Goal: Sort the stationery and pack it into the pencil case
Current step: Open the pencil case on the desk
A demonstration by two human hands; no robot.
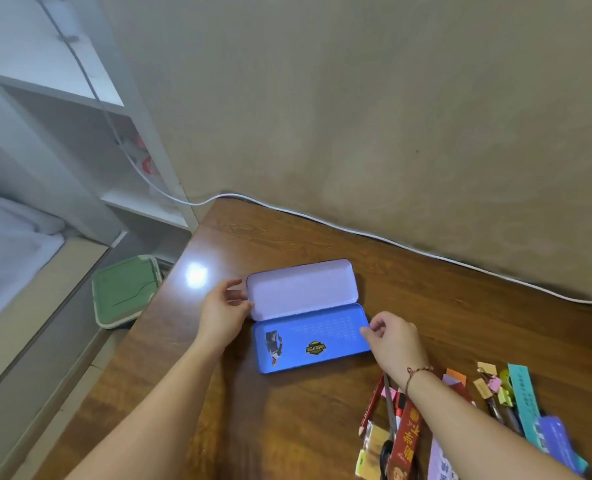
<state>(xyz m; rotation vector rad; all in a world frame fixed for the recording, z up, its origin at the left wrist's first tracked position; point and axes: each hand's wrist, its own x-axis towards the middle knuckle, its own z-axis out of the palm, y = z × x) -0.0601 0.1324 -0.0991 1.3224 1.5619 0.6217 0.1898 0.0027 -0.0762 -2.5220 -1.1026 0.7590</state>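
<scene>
in the middle of the frame we see a blue rectangular tin pencil case (308, 344) lying open on a dark brown wooden table (443, 306), its pale lilac lid (301, 289) tilted back toward the wall. two stickers show on the blue tray. our left hand (223, 313) sits at the left end of the lid, thumb and fingers curled round its rim and gripping it. our right hand (393, 337), with a thin red cord bracelet (417, 372) on the wrist, pinches the right edge of the blue tray between thumb and fingertips. in the lower right of the frame lies a heap of loose stationery (460, 410), well apart from the case: a red pencil (370, 407), a teal ruler (525, 400), small pastel binder clips (493, 382), a red printed card (405, 438), and other pieces partly hidden under the right forearm. a white cable (391, 242) runs along the table's far edge below a beige wall (356, 98). at the left, a green-lidded bin (124, 292) stands on the floor beside white shelves (90, 116).
</scene>
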